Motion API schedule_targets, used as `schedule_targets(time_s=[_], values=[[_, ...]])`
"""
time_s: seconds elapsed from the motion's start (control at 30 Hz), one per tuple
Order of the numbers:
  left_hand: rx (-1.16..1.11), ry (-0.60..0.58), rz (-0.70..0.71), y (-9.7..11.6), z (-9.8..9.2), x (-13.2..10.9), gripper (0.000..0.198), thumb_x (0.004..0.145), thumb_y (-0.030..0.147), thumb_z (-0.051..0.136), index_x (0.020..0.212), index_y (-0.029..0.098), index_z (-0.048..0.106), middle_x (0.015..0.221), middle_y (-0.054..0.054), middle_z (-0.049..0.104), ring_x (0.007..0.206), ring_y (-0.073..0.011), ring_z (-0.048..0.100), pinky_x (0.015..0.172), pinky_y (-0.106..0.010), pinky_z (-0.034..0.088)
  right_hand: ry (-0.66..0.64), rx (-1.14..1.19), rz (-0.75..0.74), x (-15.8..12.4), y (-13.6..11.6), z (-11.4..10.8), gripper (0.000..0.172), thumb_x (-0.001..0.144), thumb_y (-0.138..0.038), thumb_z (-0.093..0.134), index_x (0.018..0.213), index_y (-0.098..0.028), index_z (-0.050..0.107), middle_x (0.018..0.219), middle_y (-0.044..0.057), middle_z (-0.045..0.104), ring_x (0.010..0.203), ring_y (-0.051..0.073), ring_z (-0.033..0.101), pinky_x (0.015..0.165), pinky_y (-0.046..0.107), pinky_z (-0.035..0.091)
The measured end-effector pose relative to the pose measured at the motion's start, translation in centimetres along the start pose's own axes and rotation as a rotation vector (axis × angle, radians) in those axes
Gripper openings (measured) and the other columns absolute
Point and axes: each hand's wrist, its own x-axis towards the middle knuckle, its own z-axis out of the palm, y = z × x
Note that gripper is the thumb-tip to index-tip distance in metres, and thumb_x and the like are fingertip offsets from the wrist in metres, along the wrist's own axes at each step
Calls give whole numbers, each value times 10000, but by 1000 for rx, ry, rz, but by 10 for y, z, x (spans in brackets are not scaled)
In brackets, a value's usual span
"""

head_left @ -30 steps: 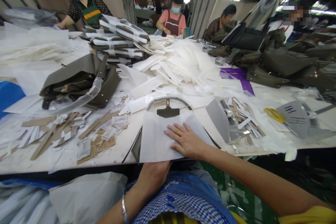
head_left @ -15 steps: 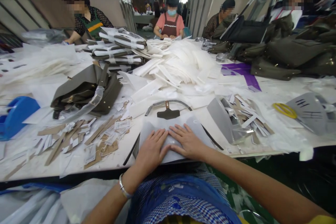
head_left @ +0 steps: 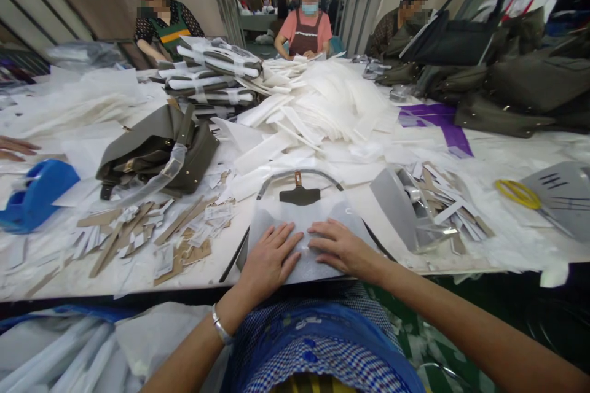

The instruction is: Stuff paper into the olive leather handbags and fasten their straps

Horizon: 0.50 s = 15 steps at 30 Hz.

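A flat handbag lies at the table's near edge, wrapped in white tissue paper (head_left: pixel 276 221). Its dark flap tab (head_left: pixel 299 195) and curved handle (head_left: pixel 304 174) stick out at the far side. My left hand (head_left: pixel 270 258) lies flat on the paper with fingers stretched out. My right hand (head_left: pixel 338 247) rests flat beside it, fingers pointing left, almost touching the left hand. Neither hand holds anything.
An olive handbag (head_left: pixel 157 147) lies at the left, with cardboard strips and paper scraps (head_left: pixel 147 233) in front of it. A blue tape dispenser (head_left: pixel 32 196) sits far left, yellow-handled scissors (head_left: pixel 519 193) at the right. A white paper pile (head_left: pixel 322 104) fills the middle; several people work opposite.
My left hand came up from below the table edge onto the paper beside my right hand. Both hands now press the wrapped bag. The view shifted slightly right.
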Motion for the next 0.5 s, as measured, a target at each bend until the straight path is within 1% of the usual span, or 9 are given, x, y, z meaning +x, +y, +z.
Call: schedule_targets(time_s=[0.17, 0.33, 0.37, 0.43, 0.5], values=[[-3, -1, -2, 0, 1, -1, 443, 991, 369, 436, 1419, 258, 473, 1505, -83, 449, 1380, -258, 427, 1154, -507, 353, -19, -21, -36, 1, 0, -1, 245, 972, -320, 550, 1193, -238, 616, 1378, 104, 546, 1319, 238, 456, 1146, 536, 274], [-3, -12, 1, 0, 0, -2, 436, 993, 363, 434, 1419, 280, 474, 1515, -88, 433, 1384, -259, 421, 1155, -506, 344, 20, -30, -94, -4, 3, 5, 218, 998, -318, 502, 1143, -255, 652, 1357, 65, 585, 1319, 225, 468, 1156, 540, 254], [-3, -19, 5, 1, -1, -2, 443, 991, 373, 436, 1424, 285, 468, 1521, -90, 422, 1389, -264, 414, 1155, -509, 341, 35, -14, -85, -5, 3, 6, 235, 996, -324, 508, 1174, -247, 640, 1356, 71, 588, 1312, 217, 479, 1161, 525, 260], [3, -50, 20, 1, -4, -2, 478, 983, 421, 442, 1441, 284, 444, 1541, -98, 387, 1408, -279, 382, 1158, -521, 325, 57, 0, -37, -6, 2, 7, 345, 983, -347, 533, 1296, -206, 573, 1367, 102, 580, 1311, 213, 484, 1160, 485, 294], [18, -94, 41, 2, -7, 0, 535, 972, 484, 438, 1462, 272, 411, 1564, -108, 342, 1433, -292, 333, 1167, -530, 298, 49, -56, 26, -5, -1, 7, 453, 982, -349, 527, 1396, -169, 488, 1402, 123, 551, 1346, 232, 450, 1154, 482, 313]])
